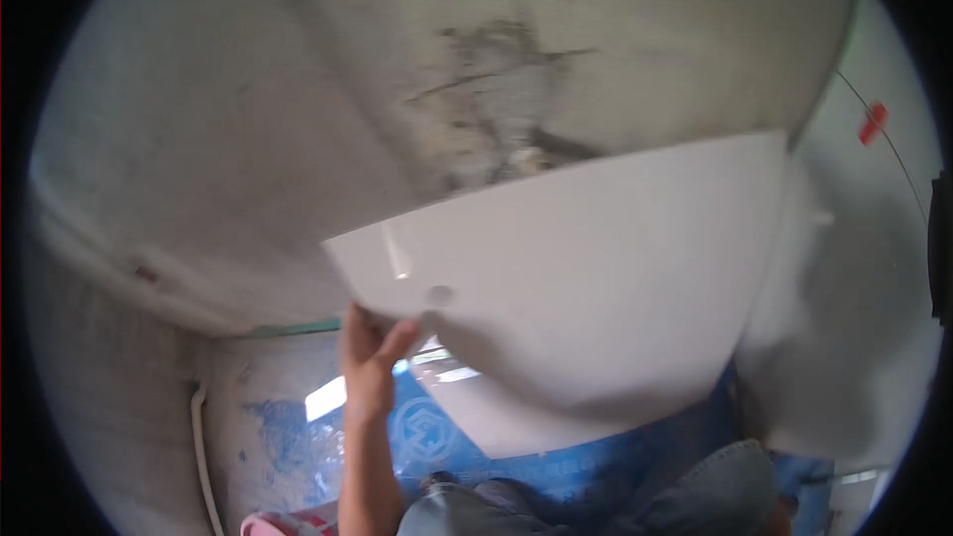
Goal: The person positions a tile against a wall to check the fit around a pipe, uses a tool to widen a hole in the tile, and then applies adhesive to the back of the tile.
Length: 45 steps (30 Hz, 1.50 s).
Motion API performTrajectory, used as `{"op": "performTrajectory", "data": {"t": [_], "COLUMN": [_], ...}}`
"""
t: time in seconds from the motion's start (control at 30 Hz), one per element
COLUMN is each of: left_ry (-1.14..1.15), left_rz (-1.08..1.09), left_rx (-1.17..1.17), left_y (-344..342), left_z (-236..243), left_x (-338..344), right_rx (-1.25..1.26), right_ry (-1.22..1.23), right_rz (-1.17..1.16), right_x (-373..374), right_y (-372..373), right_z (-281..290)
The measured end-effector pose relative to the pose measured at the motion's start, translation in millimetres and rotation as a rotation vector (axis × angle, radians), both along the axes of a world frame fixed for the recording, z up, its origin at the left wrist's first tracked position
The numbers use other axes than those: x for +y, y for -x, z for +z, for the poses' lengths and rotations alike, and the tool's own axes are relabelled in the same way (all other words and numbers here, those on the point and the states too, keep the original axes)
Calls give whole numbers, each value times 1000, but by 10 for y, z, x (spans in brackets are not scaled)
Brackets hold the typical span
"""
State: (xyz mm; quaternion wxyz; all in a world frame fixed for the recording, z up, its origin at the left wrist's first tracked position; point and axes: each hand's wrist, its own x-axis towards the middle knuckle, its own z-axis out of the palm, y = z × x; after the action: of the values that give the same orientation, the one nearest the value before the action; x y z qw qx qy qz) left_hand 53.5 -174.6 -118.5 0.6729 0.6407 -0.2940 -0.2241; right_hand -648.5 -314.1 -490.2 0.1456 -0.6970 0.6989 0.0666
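Note:
A large glossy white tile (596, 278) stands at a slant in front of me, with a round grey mark near its left side. My left hand (372, 347) grips its left edge, thumb toward the face and fingers partly hidden at the edge. My right hand does not show; a small patch of skin beside my right knee is too unclear to identify. Behind the tile is a bare concrete wall (328, 89) with a rough, cracked dark patch (496, 55) just above the tile.
A white wall surface (854, 357) on the right carries a thin line with a red piece (872, 124). Blue sheeting (615, 476) covers the floor around my legs (715, 496). A white pipe (204, 447) and a pink container (273, 524) are at lower left.

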Motion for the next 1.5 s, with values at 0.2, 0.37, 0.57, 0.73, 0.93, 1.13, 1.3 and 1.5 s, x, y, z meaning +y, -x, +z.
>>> {"op": "performTrajectory", "data": {"t": [0.2, 0.37, 0.57, 0.73, 0.93, 1.13, 1.3, 1.5], "left_ry": [-189, -374, -972, -749, -718, -697, -755, -734], "left_rz": [84, -106, -217, -145, -87, -322, -590, -473], "left_rx": [9, -98, -213, -82, 69, 81, -111, 229], "left_y": [17, 174, -28, 207, 452, 708, 682, 898], "left_z": [-252, -342, -366, -354, -213, 48, 136, 315], "left_x": [466, 386, 700, 495, 869, 1324, 1712, 1764], "right_rx": [142, -89, -896, -861, -970, -1203, -1124, -981], "right_ry": [-305, -236, 48, -128, -65, 70, 119, 211], "right_rz": [-52, -64, 96, 137, -6, -23, 136, 147], "right_x": [154, -306, -1379, -1583, -1106, -421, -199, -28], "right_y": [-925, -1328, -2597, -3039, -2859, -2318, -2015, -1625], "right_z": [702, 1683, 3186, 3641, 3850, 3829, 3810, 3577]}}
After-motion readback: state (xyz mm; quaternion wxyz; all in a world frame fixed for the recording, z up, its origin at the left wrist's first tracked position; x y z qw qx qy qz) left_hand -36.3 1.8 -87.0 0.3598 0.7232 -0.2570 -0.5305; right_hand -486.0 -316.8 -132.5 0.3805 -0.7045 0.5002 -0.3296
